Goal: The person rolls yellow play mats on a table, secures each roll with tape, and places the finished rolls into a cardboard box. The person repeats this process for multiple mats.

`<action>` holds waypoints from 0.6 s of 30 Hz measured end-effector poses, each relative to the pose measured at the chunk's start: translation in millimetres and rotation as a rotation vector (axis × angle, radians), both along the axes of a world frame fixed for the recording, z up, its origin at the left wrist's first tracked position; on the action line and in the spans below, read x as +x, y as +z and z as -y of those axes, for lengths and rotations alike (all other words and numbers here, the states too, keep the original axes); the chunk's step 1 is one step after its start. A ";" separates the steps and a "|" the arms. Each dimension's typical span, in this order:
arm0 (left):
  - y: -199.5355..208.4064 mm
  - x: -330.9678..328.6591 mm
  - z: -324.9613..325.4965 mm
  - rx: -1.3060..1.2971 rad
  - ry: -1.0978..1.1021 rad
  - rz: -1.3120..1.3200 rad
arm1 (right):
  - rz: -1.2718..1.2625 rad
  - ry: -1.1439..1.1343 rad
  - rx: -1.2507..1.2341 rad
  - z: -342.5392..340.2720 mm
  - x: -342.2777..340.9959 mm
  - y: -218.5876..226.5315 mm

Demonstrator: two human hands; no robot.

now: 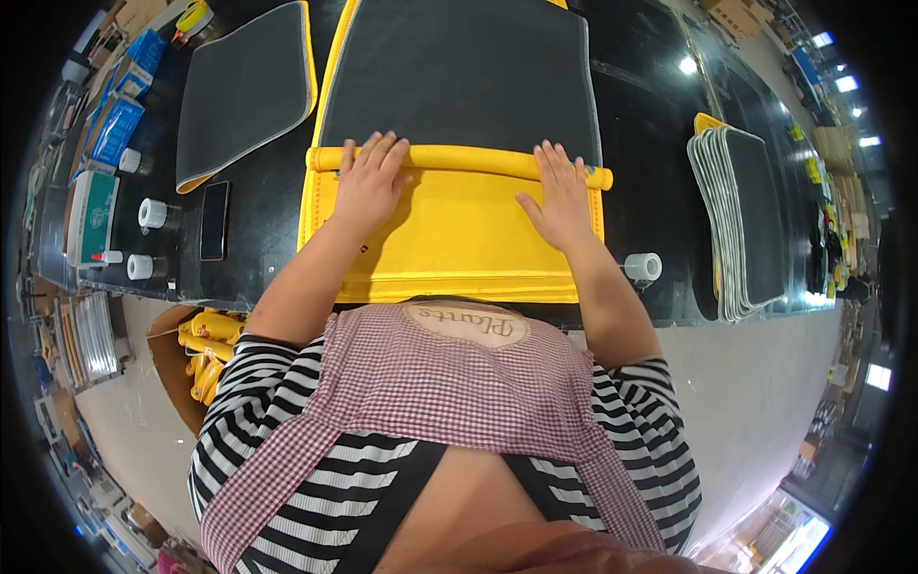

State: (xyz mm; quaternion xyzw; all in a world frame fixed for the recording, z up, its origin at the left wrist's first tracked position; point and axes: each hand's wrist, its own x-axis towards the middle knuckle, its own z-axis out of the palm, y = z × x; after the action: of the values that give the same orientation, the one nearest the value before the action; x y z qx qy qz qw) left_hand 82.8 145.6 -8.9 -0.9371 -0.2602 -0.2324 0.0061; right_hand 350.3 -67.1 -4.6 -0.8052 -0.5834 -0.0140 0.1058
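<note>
A yellow sheet [469,230] lies on the black table in front of me, its far end curled into a narrow roll [469,161]. Beyond the roll stretches a dark grey mat [459,77] with pale edging and a yellow border. My left hand [368,187] rests on the left part of the roll, fingers stretched out flat. Near the roll's right end, my right hand [559,199] presses down with straight fingers and the thumb held apart. Neither hand is closed round anything. What lies inside the roll is hidden.
Left stand another dark mat [247,91], a phone [215,221], white tape rolls [152,213] and blue boxes [117,129]. At right are a stack of mats [746,220] and a tape roll [643,267]. A cardboard box [167,349] of yellow rolls sits below the table's left side.
</note>
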 end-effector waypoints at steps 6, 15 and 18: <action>33.5 42.3 -48.4 -0.193 0.042 -0.278 | 0.013 -0.093 -0.067 -68.9 33.7 27.5; 29.7 35.1 -70.4 -0.155 -0.182 -0.276 | -0.036 0.097 0.039 -61.6 38.9 25.6; 32.2 -2.3 -31.1 -0.183 -0.197 -0.292 | -0.052 0.157 0.050 -22.3 12.1 21.7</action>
State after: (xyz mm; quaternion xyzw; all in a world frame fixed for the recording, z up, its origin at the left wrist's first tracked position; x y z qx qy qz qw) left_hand 80.6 176.7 23.4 -0.9785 -0.1838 -0.0686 -0.0642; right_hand 362.5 -44.7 17.1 -0.7542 -0.6411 0.0008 0.1420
